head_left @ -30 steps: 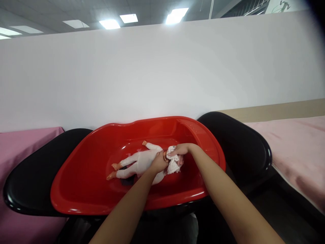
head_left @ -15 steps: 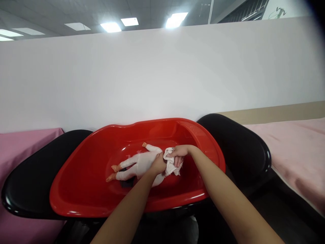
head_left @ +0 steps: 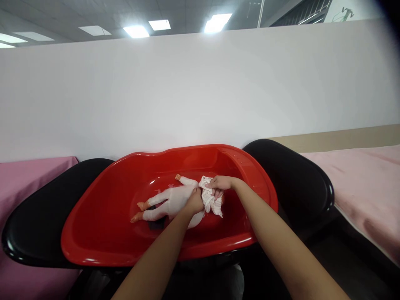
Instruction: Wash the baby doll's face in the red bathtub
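A doll (head_left: 170,201) in a white suit lies in a red baby bathtub (head_left: 103,216), feet to the left, with bare orange feet and hands showing. My left hand (head_left: 194,203) grips the doll at its upper body. My right hand (head_left: 220,183) is closed on a crumpled white cloth (head_left: 211,201), which it presses over the doll's head. The head is hidden under the cloth and my hands.
The red tub rests on a black tray-like stand (head_left: 300,179) that sticks out on both sides. Pink cloth covers the surfaces at the left (head_left: 18,175) and right (head_left: 368,179). A white partition wall (head_left: 200,91) rises just behind the tub.
My right hand has slid the cloth a little over the doll's head, so the cloth now hangs lower and further right. My left hand stays on the doll.
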Motion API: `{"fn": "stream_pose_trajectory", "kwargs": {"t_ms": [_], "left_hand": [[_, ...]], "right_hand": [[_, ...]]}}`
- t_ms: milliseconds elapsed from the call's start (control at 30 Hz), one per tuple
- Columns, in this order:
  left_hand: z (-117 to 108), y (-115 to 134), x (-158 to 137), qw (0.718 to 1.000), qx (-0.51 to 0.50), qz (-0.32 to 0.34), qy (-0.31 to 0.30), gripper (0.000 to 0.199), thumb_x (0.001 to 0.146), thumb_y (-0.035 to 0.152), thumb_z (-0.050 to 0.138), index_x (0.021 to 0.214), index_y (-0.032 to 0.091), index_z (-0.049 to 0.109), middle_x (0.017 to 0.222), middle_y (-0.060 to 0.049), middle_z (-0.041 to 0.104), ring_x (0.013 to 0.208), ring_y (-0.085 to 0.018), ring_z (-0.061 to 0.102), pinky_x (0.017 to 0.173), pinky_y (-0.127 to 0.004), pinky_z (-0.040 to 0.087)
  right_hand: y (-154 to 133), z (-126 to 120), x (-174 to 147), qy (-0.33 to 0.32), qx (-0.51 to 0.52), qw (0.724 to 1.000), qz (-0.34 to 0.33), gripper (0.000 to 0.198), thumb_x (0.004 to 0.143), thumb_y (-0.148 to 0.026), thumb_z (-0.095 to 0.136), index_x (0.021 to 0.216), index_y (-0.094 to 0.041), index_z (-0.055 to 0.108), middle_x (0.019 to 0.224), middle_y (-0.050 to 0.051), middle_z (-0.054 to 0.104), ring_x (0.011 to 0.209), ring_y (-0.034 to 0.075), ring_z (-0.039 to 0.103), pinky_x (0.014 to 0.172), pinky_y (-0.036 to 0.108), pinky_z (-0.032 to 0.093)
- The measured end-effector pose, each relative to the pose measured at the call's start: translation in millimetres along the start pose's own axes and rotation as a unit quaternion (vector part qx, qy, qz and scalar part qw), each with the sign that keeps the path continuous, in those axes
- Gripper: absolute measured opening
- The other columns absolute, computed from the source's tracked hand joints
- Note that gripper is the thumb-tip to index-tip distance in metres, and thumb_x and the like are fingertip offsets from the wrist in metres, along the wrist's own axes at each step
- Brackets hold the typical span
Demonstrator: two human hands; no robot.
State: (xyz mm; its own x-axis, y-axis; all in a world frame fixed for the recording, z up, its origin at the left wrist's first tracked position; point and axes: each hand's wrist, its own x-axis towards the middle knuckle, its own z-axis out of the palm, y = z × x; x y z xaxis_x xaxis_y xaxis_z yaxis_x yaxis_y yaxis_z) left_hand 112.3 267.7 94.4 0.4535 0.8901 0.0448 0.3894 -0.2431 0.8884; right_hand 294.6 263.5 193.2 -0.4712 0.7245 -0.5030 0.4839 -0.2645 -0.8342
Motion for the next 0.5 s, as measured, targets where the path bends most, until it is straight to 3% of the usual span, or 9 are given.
{"fn": "stream_pose_trajectory", "kwargs": {"t_ms": [500], "left_hand": [[0,12,-12,1.0,-0.017,0.012,0.018,0.037,0.085,0.034,0.057,0.117,0.014,0.059,0.101,-0.011,0.069,0.095,-0.023,0.063,0.087,-0.035,0.05]], "right_hand": [[0,1,-2,-0.007,-0.003,1.0,0.018,0.046,0.082,-0.057,0.06,0.085,-0.011,0.061,0.079,0.011,0.074,0.067,0.017,0.072,0.068,0.026,0.059]]}}
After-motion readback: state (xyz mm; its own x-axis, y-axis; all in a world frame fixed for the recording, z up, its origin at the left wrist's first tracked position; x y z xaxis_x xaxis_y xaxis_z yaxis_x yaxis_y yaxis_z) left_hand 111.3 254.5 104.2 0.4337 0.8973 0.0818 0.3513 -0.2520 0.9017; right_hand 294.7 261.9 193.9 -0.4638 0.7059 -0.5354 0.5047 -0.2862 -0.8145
